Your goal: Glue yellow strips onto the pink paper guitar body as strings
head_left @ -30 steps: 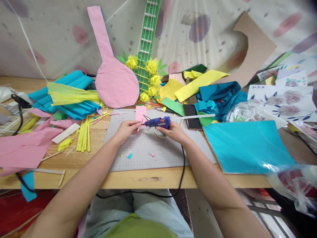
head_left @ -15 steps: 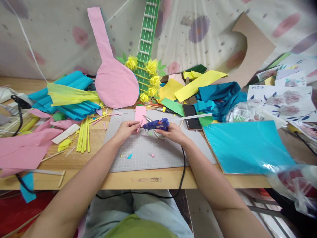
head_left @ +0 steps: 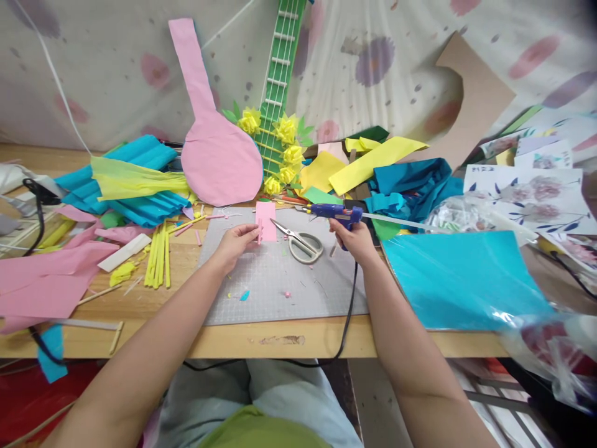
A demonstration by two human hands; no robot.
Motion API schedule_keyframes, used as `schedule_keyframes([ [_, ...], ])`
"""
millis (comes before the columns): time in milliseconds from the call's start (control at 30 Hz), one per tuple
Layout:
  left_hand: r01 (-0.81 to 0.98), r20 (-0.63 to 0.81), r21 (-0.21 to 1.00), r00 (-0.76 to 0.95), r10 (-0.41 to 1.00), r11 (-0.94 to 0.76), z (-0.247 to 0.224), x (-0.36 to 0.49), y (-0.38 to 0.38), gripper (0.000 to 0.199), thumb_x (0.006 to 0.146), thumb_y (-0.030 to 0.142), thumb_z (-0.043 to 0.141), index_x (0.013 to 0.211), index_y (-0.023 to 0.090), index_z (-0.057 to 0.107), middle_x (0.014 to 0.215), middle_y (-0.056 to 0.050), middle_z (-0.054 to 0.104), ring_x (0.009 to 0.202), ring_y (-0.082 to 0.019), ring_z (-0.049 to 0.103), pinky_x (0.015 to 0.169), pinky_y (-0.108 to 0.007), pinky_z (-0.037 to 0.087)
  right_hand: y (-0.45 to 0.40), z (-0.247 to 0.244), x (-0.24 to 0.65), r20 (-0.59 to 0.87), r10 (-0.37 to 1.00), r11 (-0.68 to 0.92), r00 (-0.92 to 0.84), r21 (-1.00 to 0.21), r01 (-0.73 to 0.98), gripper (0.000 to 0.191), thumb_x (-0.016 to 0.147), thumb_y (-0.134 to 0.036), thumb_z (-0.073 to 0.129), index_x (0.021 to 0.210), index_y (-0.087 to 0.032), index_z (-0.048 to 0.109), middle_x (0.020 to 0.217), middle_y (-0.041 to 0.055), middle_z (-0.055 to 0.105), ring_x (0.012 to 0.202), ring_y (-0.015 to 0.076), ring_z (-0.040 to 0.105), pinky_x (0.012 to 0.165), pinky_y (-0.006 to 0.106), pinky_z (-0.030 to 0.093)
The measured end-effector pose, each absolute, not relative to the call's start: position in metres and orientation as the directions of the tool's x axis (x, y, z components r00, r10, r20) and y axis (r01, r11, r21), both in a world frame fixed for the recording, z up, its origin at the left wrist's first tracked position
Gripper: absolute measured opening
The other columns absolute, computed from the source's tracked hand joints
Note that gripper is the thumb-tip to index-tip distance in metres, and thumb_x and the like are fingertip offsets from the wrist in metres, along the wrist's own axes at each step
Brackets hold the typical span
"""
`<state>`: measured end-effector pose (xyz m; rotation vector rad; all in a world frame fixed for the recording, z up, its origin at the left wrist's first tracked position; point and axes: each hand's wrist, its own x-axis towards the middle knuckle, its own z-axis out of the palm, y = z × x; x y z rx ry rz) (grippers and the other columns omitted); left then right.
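Pink stick [head_left: 260,233], likely light and crushable, pinched in left hand [head_left: 239,246], best taken gently sideways; right hand [head_left: 356,239], at its three o'clock, grips glue gun [head_left: 330,212].

This looks like a paper-craft workspace; whether it belongs to a home or a workshop cannot be told. A gridded cutting mat [head_left: 261,302] lies by the near edge of a wooden worktop [head_left: 219,342], with scissors [head_left: 291,235] on it and a glue gun [head_left: 333,213] above. Blue crepe paper [head_left: 140,152] and cut yellow strips [head_left: 161,258] crowd the left; toward the back edge, a pink lute-shaped cut-out [head_left: 221,162] and a green model instrument [head_left: 278,78] stand before flower-patterned cloth [head_left: 107,62].
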<state>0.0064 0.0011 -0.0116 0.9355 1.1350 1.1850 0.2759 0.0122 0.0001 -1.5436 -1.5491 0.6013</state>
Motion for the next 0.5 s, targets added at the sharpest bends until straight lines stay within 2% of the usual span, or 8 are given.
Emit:
schedule_keyframes([
  [67,-0.260,-0.165,0.950,0.045,0.985,0.171,-0.011,0.005,0.001,0.032,0.054,0.033,0.075,0.078,0.015,0.066,0.077,-0.002,0.064,0.067,-0.010,0.057,0.065,-0.025,0.047,0.019,-0.006,0.287,0.208,0.948,0.029,0.242,-0.812,0.582,0.056,0.066,-0.062,0.053,0.080,-0.010,0.066,0.065,0.0098,0.064,0.060,0.0188,0.058,0.057,0.029,0.044],
  [133,-0.315,-0.173,0.929,0.097,0.980,0.195,-0.011,0.004,0.001,0.028,0.057,0.030,0.074,0.079,0.015,0.065,0.077,-0.002,0.064,0.068,-0.010,0.058,0.067,-0.025,0.047,0.025,-0.012,0.292,0.200,0.936,-0.021,0.291,-0.790,0.613,0.055,0.064,-0.061,0.056,0.082,-0.010,0.066,0.073,0.0121,0.066,0.069,0.0219,0.061,0.063,0.030,0.044],
  [300,-0.383,-0.202,0.891,0.143,0.969,0.243,-0.007,0.002,0.000,0.018,0.064,0.023,0.070,0.077,0.013,0.063,0.075,-0.002,0.063,0.067,-0.009,0.058,0.070,-0.026,0.047,0.032,-0.025,0.288,0.193,0.951,-0.022,0.241,-0.736,0.676,0.051,0.066,-0.056,0.057,0.090,-0.012,0.067,0.086,0.0119,0.068,0.084,0.0239,0.062,0.075,0.032,0.044],
  [500,-0.381,-0.198,0.894,0.138,0.970,0.237,-0.008,0.002,0.000,0.017,0.066,0.022,0.069,0.078,0.012,0.062,0.077,-0.003,0.063,0.070,-0.010,0.059,0.072,-0.026,0.048,0.034,-0.024,0.281,0.149,0.968,-0.071,0.200,-0.605,0.793,0.054,0.067,-0.061,0.054,0.093,-0.015,0.066,0.086,0.0117,0.068,0.083,0.0252,0.061,0.071,0.032,0.044],
])
